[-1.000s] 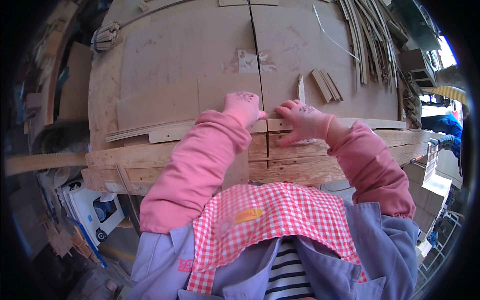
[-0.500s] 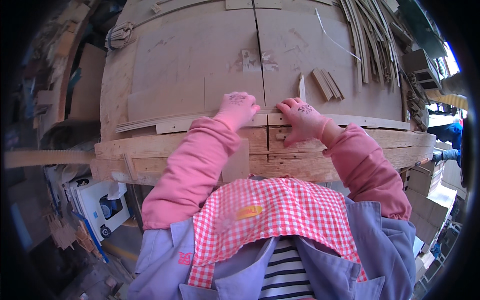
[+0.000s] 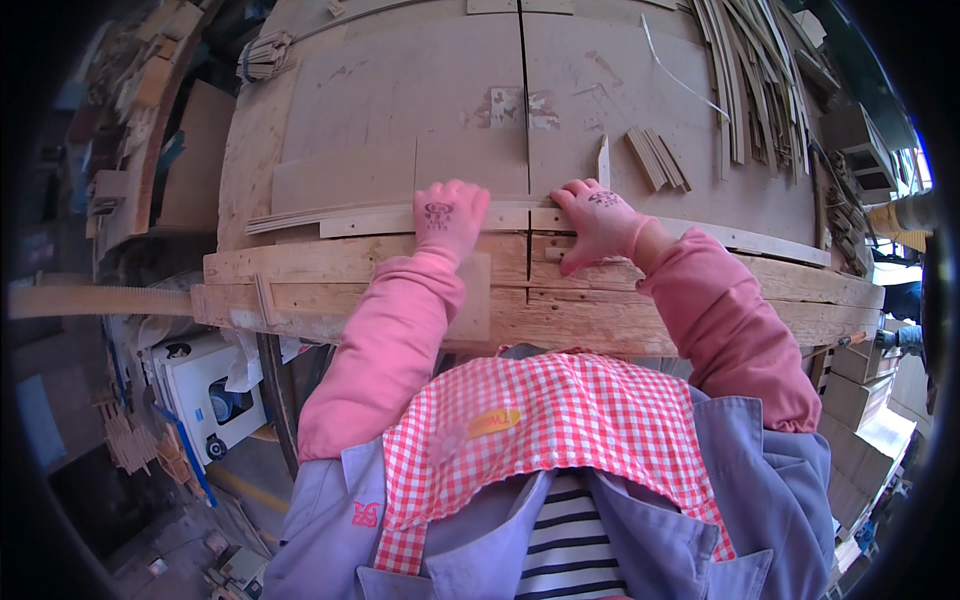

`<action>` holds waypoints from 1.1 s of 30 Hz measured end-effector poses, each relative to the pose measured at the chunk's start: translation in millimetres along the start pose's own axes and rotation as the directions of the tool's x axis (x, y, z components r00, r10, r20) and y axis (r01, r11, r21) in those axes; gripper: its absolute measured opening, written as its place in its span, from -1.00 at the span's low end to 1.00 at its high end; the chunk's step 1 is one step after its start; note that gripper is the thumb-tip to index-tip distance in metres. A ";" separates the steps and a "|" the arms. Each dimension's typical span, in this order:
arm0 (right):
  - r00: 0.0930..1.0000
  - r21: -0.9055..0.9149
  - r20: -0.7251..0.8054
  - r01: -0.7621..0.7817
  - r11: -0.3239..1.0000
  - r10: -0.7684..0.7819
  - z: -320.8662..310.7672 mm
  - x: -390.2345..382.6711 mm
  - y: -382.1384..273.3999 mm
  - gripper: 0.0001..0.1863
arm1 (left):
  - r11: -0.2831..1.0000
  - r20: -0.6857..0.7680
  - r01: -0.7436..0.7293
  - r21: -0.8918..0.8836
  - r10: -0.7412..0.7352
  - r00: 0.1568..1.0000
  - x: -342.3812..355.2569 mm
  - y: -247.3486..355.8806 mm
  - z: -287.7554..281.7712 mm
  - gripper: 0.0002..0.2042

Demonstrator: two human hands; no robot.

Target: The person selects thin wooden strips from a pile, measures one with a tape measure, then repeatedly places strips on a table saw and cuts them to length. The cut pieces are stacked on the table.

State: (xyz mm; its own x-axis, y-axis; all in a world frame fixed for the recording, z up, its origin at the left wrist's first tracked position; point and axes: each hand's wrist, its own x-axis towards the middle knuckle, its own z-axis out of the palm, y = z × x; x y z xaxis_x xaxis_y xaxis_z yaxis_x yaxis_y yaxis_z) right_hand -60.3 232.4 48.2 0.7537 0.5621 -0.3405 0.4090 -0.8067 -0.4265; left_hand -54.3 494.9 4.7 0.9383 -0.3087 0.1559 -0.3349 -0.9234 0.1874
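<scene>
My left hand [image 3: 449,218], in a pink glove, rests at a pale wooden strip [image 3: 375,222] fixed along the bench's near edge. Its fingers are curled; their tips, and anything in them, are hidden. To its left, thin wooden slats [image 3: 285,222] lie along the far side of that strip. My right hand [image 3: 603,225], gloved the same, lies across the strip right of a dark seam. Its fingers reach over the strip onto the board, with the thumb spread apart toward the thick wooden beam [image 3: 590,312].
A pointed wood piece [image 3: 603,162] and several short slats [image 3: 657,160] lie beyond my right hand. Long strips [image 3: 745,80] are piled at the far right, near a white cord [image 3: 680,78]. A tied bundle [image 3: 264,56] sits far left. A hose [image 3: 100,301] runs left of the bench.
My left hand has moved left along the strip, away from the seam and my right hand. My right hand stays at nearly the same place. The view has shifted slightly.
</scene>
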 end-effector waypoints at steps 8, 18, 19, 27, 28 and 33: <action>1.000 -0.001 0.015 -0.005 1.000 0.005 -0.3 -1.0 0.0 0.14 | 0.999 -0.133 -0.006 -0.042 0.000 0.991 1.3 -0.6 11.0 -0.74; 1.000 0.003 0.030 -0.006 1.000 0.006 -2.0 -0.1 -0.1 0.15 | 1.000 -0.142 -0.015 -0.016 0.013 0.990 2.3 -1.4 11.1 -0.76; 0.999 0.001 0.033 -0.005 1.000 0.005 -2.3 -0.1 -0.3 0.15 | 1.000 -0.142 -0.013 -0.018 0.010 0.990 2.2 -1.6 11.5 -0.76; 0.998 -0.011 0.053 -0.027 1.000 0.027 -3.2 0.4 -1.6 0.15 | 1.000 -0.150 -0.014 -0.005 0.013 0.989 2.4 -3.4 14.7 -0.77; 0.998 -0.014 0.058 -0.030 0.999 0.031 -3.2 0.7 -1.8 0.16 | 1.000 -0.151 -0.015 -0.008 0.014 0.988 2.4 -3.6 14.7 -0.77; 0.997 -0.033 0.060 -0.037 0.999 0.039 -2.7 1.6 -2.5 0.16 | 1.000 -0.137 -0.011 -0.012 0.009 0.991 3.5 -3.6 13.8 -0.76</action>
State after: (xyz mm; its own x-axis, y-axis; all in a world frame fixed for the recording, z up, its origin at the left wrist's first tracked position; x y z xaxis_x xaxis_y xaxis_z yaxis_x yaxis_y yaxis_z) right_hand -58.7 234.9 51.0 0.7370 0.5400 -0.4064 0.3974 -0.8326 -0.3858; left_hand -48.6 494.0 -8.7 0.9148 -0.2828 0.2885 -0.3458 -0.9174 0.1972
